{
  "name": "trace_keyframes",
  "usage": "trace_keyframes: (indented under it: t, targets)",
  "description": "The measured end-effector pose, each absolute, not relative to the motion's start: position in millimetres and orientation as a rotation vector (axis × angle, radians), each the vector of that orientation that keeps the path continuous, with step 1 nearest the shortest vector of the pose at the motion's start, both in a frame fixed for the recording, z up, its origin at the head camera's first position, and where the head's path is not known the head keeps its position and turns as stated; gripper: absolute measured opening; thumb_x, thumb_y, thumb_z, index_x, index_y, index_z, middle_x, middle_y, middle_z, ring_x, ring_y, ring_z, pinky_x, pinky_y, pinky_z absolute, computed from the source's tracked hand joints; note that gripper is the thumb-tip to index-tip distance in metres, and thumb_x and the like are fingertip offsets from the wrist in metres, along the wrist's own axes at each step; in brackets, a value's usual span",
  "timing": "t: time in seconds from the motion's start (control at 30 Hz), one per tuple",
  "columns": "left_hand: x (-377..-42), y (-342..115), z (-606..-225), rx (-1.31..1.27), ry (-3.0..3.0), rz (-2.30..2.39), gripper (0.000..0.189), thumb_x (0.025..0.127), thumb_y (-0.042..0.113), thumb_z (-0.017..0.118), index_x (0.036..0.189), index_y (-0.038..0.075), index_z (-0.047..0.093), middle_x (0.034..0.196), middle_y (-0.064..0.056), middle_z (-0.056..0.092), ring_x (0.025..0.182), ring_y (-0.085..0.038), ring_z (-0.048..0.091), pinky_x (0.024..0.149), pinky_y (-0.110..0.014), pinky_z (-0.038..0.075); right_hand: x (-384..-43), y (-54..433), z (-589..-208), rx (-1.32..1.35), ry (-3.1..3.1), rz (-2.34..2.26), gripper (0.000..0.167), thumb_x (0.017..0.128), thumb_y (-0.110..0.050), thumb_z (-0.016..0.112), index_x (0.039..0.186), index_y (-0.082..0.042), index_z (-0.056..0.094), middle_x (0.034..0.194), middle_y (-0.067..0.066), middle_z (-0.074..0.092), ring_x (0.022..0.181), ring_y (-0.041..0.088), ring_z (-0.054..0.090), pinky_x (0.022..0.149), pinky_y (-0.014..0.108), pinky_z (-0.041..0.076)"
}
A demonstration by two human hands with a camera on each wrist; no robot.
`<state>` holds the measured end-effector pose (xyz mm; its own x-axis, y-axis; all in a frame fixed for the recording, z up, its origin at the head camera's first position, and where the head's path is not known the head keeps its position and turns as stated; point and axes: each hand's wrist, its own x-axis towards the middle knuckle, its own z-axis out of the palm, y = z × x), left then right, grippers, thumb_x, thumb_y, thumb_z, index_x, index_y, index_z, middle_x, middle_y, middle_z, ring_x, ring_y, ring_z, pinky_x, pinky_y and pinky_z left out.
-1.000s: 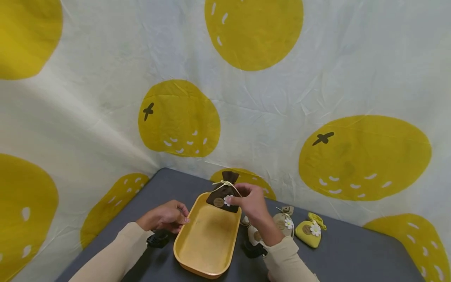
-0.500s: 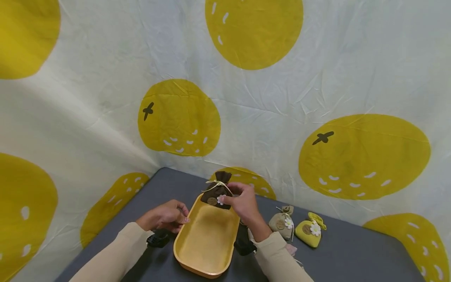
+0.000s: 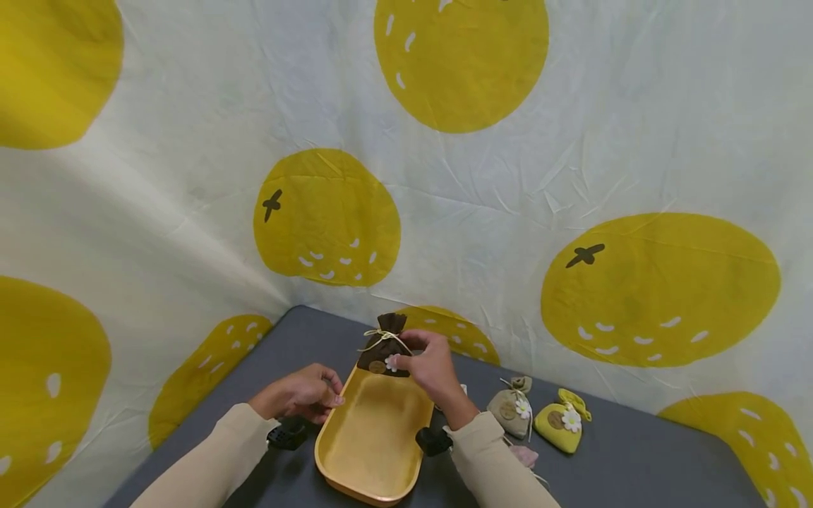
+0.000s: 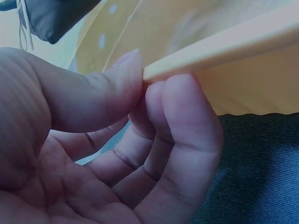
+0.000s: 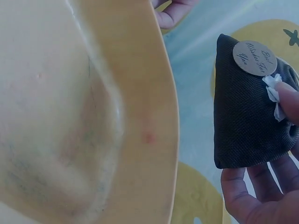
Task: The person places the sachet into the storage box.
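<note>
My left hand (image 3: 305, 393) pinches the left rim of a yellow-orange tray (image 3: 375, 441) between thumb and fingers. The left wrist view shows the thumb on top of the tray's rim (image 4: 224, 52) and the curled fingers beneath. At the tray's far end, my right hand (image 3: 433, 367) holds a dark brown drawstring pouch (image 3: 373, 355) upright by its side. A pale cord ties its neck, and the thumb presses on its white flower. In the right wrist view, the pouch (image 5: 243, 121) bears a round tag with writing and appears beyond the tray's edge. The tray has nothing in it.
A beige pouch (image 3: 506, 411) and a yellow pouch (image 3: 557, 429), both with white flowers, lie to the right on the dark grey table (image 3: 635, 458). Something pink (image 3: 524, 456) shows partly behind the right sleeve. A white curtain (image 3: 470, 233) with yellow fruit prints stands behind the table.
My right hand has carried the brown pouch a little left along the tray's far end. More of the pouches at right shows. The left hand keeps its place on the rim.
</note>
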<state>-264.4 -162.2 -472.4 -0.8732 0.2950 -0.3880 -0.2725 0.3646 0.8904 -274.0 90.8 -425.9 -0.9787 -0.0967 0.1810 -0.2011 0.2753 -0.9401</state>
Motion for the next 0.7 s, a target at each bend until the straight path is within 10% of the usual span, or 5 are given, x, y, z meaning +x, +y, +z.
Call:
trace_keyframes:
  t: [0.7]
  targets:
    - [-263.8,-163.0,-475.0,0.027,2.127,1.536,0.014,0.094,0.000,0.071,0.102,0.000,0.059,0.068,-0.007,0.060,0.059,-0.016,0.055,0.052,-0.027,0.052,-285.8,85.0,-441.6,0.209,-2.582,1.657,0.034,0.072,0.000,0.087,0.105,-0.004,0.077,0.096,0.012,0.075,0.083,0.020,0.064,0.071,0.029,0.056]
